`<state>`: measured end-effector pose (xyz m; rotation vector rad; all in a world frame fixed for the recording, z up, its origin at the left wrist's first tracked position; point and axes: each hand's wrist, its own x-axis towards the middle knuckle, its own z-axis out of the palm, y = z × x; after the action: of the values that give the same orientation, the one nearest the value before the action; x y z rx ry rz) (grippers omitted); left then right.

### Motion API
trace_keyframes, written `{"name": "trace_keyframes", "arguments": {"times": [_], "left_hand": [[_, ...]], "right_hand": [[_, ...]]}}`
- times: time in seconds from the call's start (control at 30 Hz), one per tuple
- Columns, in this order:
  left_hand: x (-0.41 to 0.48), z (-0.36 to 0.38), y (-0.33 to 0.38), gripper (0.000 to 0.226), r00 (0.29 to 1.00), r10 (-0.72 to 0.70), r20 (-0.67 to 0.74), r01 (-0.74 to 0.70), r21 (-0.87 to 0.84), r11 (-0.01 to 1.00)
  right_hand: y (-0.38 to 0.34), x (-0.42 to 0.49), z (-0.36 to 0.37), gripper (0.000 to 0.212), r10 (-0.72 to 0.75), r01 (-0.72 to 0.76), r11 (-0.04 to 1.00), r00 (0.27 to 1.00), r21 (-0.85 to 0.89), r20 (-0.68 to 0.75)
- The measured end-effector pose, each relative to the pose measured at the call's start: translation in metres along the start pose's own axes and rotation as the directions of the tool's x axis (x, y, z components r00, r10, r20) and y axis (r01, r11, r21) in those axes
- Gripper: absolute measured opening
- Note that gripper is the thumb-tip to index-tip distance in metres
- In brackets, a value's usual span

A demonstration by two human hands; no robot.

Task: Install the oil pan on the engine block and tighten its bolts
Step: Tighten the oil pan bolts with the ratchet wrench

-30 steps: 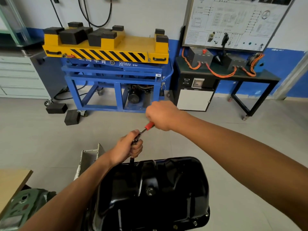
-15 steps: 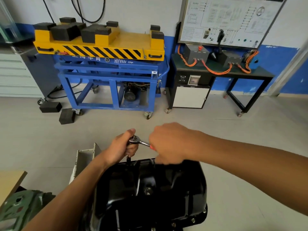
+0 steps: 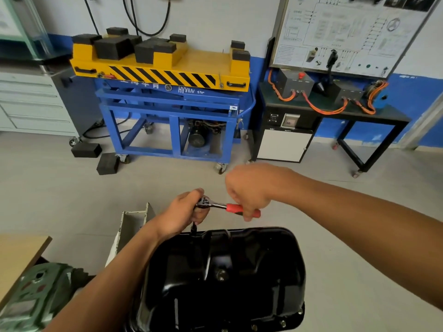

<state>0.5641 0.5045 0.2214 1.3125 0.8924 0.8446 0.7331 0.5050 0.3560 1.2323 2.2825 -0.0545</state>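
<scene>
The oil pan (image 3: 223, 279) sat sump-up low in the view, presumably on the engine block, which was hidden beneath it. The left hand (image 3: 184, 212) was curled round the ratchet (image 3: 215, 205) at its head, apparently to keep the extension (image 3: 193, 227) upright on a bolt at the pan's far edge. The right hand (image 3: 249, 190) gripped the red handle (image 3: 236, 209) out to the side, judged placed for leverage. Flange bolts (image 3: 282, 322) were seated along the near edge

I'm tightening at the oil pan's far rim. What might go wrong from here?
1. The ratchet sits high on an extension above the far rim of the oil pan; if the left hand lets it tilt, the tip may slip off the bolt.
2. On a slip, the right hand gripping the red handle could strike the pan.
</scene>
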Motion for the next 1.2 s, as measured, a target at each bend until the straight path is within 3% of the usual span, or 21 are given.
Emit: {"name": "trace_keyframes", "arguments": {"times": [0.17,0.27,0.43,0.6,0.77,0.87,1.0,1.1,1.2], "left_hand": [[0.000,0.002,0.004,0.048,0.999,-0.052,0.017,0.053,-0.059,0.997],[-0.001,-0.002,0.004,0.059,0.997,-0.068,0.046,0.073,-0.114,0.991],[-0.006,-0.007,0.004,0.058,0.998,-0.060,0.035,0.065,-0.164,0.984],[-0.002,-0.005,0.004,0.053,0.984,-0.122,-0.133,0.095,-0.194,0.976],[-0.002,-0.002,0.002,0.046,0.965,-0.082,-0.247,0.092,0.028,0.995],[-0.002,-0.001,0.000,0.058,0.952,-0.103,-0.288,0.086,-0.069,0.994],[-0.004,-0.002,0.001,0.058,0.979,-0.097,-0.181,0.063,-0.183,0.981],[-0.004,-0.001,0.004,0.056,0.992,-0.081,-0.097,0.067,-0.138,0.988],[-0.004,0.001,0.007,0.056,0.992,-0.105,-0.076,0.095,-0.120,0.988]], "right_hand": [[0.003,0.026,-0.006,0.039,0.093,-0.144,0.981,0.934,-0.127,-0.344],[-0.002,0.031,-0.002,0.027,0.035,-0.125,0.979,0.880,-0.160,-0.473],[-0.006,0.005,0.020,0.036,-0.020,-0.016,0.997,0.899,-0.079,-0.438],[-0.039,-0.034,0.023,0.041,-0.106,0.165,0.974,0.938,0.158,-0.330],[-0.069,-0.035,0.022,0.046,-0.110,0.197,0.926,0.957,0.322,-0.269],[-0.055,-0.023,0.012,0.046,-0.077,0.128,0.943,0.982,0.308,-0.174],[-0.027,-0.003,-0.005,0.046,-0.072,0.074,0.987,0.997,0.145,-0.021],[-0.010,0.014,-0.006,0.041,0.035,-0.035,0.999,0.981,0.002,-0.190],[-0.003,0.027,-0.006,0.034,0.075,-0.103,0.994,0.907,-0.046,-0.414]]}}
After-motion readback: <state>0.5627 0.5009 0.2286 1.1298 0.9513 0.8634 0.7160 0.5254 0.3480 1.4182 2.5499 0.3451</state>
